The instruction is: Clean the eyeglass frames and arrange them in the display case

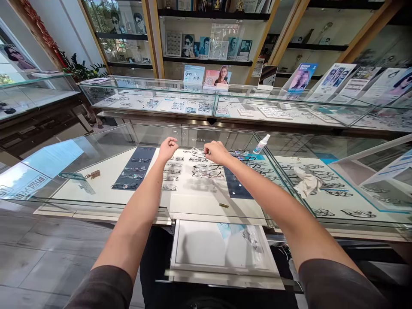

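Observation:
Over the glass display counter [189, 206], my left hand [168, 149] hovers with its fingers curled in and nothing visible in them. To its right, my right hand [217, 152] is closed in a pinch at the end of a pair of glasses [198, 152], whose thin frame reaches left from the fingertips. Rows of eyeglasses [207, 174] lie below and between the two hands. More frames [128, 175] rest on a dark blue strip at the left. Part of the dark strip [236, 184] on the right is hidden by my right forearm.
A white spray bottle [262, 144] stands at the right, beyond my right forearm. A crumpled cloth [307, 182] lies farther right. Toward me, a white drawer [206, 249] is pulled out, with clear packets inside. Another glass showcase [180, 92] runs along the back.

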Demonstrator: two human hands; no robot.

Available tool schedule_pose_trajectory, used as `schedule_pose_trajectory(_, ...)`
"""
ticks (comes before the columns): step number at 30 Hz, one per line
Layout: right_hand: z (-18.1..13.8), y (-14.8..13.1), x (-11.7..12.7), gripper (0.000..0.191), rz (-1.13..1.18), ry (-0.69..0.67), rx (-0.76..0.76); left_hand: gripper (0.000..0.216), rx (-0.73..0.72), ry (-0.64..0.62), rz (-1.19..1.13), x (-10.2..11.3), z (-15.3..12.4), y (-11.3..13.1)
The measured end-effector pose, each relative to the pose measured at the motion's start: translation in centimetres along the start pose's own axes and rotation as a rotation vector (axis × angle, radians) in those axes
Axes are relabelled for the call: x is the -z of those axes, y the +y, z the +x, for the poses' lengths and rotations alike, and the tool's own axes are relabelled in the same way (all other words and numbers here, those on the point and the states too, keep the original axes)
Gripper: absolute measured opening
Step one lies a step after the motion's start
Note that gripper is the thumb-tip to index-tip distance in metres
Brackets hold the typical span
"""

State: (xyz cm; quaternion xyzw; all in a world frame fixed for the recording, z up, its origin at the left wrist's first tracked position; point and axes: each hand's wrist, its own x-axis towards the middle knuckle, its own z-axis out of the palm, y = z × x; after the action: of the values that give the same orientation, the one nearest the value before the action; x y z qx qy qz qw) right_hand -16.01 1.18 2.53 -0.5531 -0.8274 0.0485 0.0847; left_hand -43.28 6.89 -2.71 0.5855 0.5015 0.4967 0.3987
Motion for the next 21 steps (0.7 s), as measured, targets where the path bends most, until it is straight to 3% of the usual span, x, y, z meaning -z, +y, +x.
schedule_pose_trajectory(6, 0.2, 1.2, -1.1, 0.006, 0.039, 0.004, 0.024, 0.036, 0.025, 0.008, 0.014, 0.0, 0.0, 0.1)
schedule_pose_trajectory(15, -0.4, 1.4, -0.8, 0.01, 0.03, -0.05, 0.001, 0.039, 0.033, -0.006, 0.008, 0.1, -0.1, 0.1)
schedule_pose_trajectory(18, -1.2, 0.5, 0.2, 0.009, 0.063, -0.026, 0.019, 0.041, 0.027, 0.002, 0.0, 0.2, 0.0, -0.2)
schedule_pose_trajectory(21, -3.7, -2.5, 2.6, 0.008, 0.2, 0.125, 0.102, 0.041, 0.015, 0.017, -0.007, 0.1, 0.2, -0.4)
